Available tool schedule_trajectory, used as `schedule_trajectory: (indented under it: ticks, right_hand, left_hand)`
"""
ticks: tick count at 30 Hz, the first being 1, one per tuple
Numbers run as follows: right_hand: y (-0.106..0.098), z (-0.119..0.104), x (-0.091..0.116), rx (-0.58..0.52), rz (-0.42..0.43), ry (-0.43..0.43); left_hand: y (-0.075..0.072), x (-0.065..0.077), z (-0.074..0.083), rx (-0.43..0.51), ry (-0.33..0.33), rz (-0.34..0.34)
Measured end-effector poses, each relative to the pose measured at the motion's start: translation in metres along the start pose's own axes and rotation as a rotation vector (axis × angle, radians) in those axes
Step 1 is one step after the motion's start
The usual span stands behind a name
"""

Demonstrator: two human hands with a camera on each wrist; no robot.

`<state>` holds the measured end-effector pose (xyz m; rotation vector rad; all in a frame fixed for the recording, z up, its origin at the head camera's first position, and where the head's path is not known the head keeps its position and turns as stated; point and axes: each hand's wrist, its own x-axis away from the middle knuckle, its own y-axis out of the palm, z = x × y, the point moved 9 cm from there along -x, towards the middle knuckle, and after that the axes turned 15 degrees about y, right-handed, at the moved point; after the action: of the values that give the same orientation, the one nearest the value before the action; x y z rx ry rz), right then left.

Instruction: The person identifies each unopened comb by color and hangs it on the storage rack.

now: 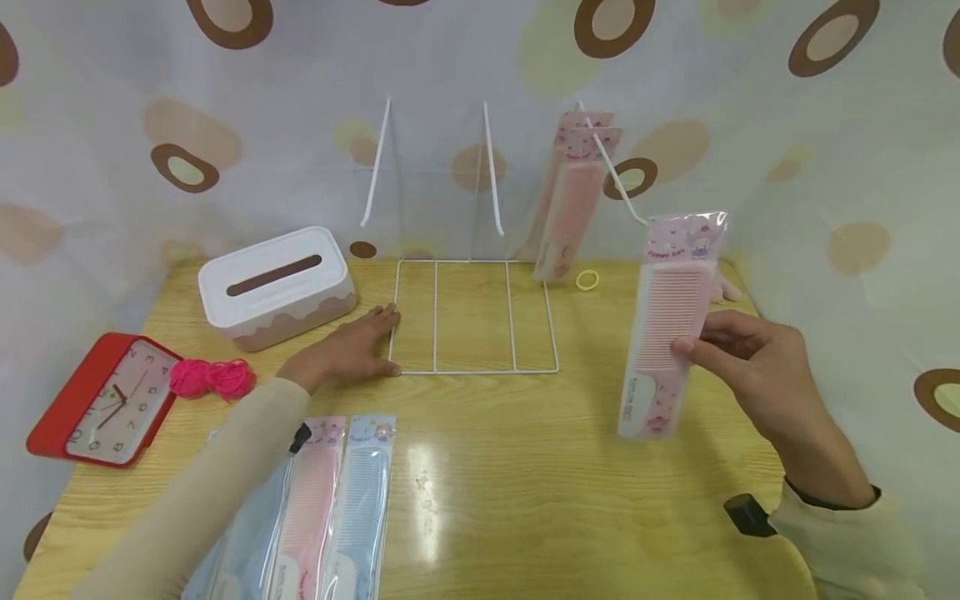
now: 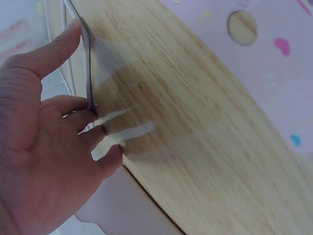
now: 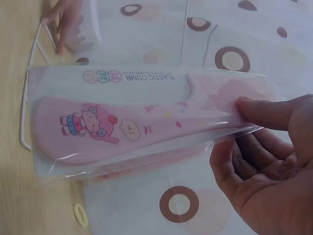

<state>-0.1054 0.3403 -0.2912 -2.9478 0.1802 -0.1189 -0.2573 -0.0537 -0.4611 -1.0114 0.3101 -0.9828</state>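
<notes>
Patterned cloth (image 1: 465, 58): hangs behind the bench, white with brown rings and pale blots.
Bench (image 1: 525, 475): wood-grain top, carrying everything else.
White wire rack (image 1: 436, 317): far middle, flat base on the bench, three prongs reaching nearward.
Tissue box (image 1: 288, 297): far left, white lid with a dark slot, left of the rack.
Red clock (image 1: 112, 400): left edge, tilted, nearer than the tissue box.
Flat comb packs (image 1: 307, 508): near left, blue and pink, side by side, partly under the left forearm.
Hanging comb packs (image 1: 572, 208): pink, on the right prong (image 1: 614, 175), toward its far end.
Held comb pack (image 1: 660, 333): pink, right side, raised above the bench, top edge at the right prong's near tip; cannot tell whether it is hooked on.
Right hand (image 1: 757, 375): pinches the held comb pack's right edge between thumb and fingers.
Left hand (image 1: 356, 346): fingers loosely extended, touching the rack base's left side.
Pink yarn (image 1: 213, 379): between clock and tissue box, touching the clock.
Yellow ring (image 1: 587, 280): far side, just right of the rack.
</notes>
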Motion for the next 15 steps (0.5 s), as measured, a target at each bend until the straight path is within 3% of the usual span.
schedule_trajectory:
  ticks: [3,10,15]
  right_hand:
    - [0.011,-0.005,-0.003,-0.017,-0.035,-0.020]
    - [0.020,-0.001,-0.016,0.057,-0.007,0.027]
    - [0.025,0.004,-0.023,0.013,-0.044,0.014]
  left_hand:
    - [-0.001,0.001,-0.001,0.001,0.003,0.000]
    - [0.000,-0.001,-0.004,-0.009,0.017,-0.004]
    - [0.000,-0.001,-0.004,-0.004,0.015,-0.002]
